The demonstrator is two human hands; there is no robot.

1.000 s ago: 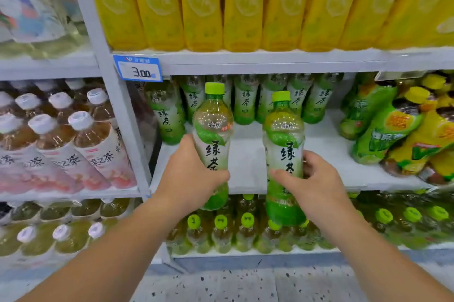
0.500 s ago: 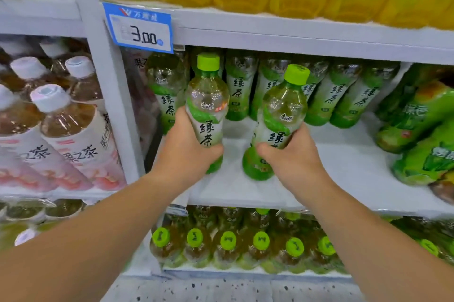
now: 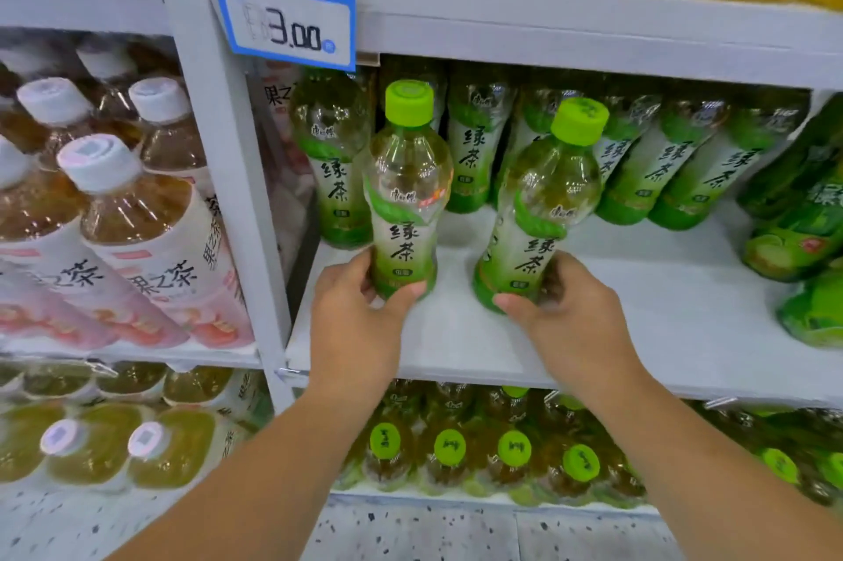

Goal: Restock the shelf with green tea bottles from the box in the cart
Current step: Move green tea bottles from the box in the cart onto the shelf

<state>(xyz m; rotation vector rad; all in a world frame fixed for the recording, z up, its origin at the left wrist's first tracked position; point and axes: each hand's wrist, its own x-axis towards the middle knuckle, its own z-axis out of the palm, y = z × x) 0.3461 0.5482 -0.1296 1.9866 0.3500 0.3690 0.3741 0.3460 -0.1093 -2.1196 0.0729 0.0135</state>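
Observation:
My left hand [image 3: 360,314] grips the base of a green tea bottle [image 3: 406,191] with a green cap, held upright just over the white shelf [image 3: 661,332]. My right hand [image 3: 570,314] grips the base of a second green tea bottle [image 3: 543,204], tilted to the right, its bottom at the shelf surface. Behind them a row of green tea bottles [image 3: 474,150] lines the back of the same shelf. The box and the cart are out of view.
A white upright post [image 3: 219,150] and a blue 3.00 price tag [image 3: 287,13] stand to the left. Pink-labelled tea bottles [image 3: 150,250] fill the left bay. Other green bottles [image 3: 803,223] lie at the right. Yellow bottles sit above, green-capped bottles [image 3: 479,451] below.
Both hands have pushed their bottles up and deeper onto the shelf. The view has closed in on the shelf, and the right bottle's base has come down to the shelf surface.

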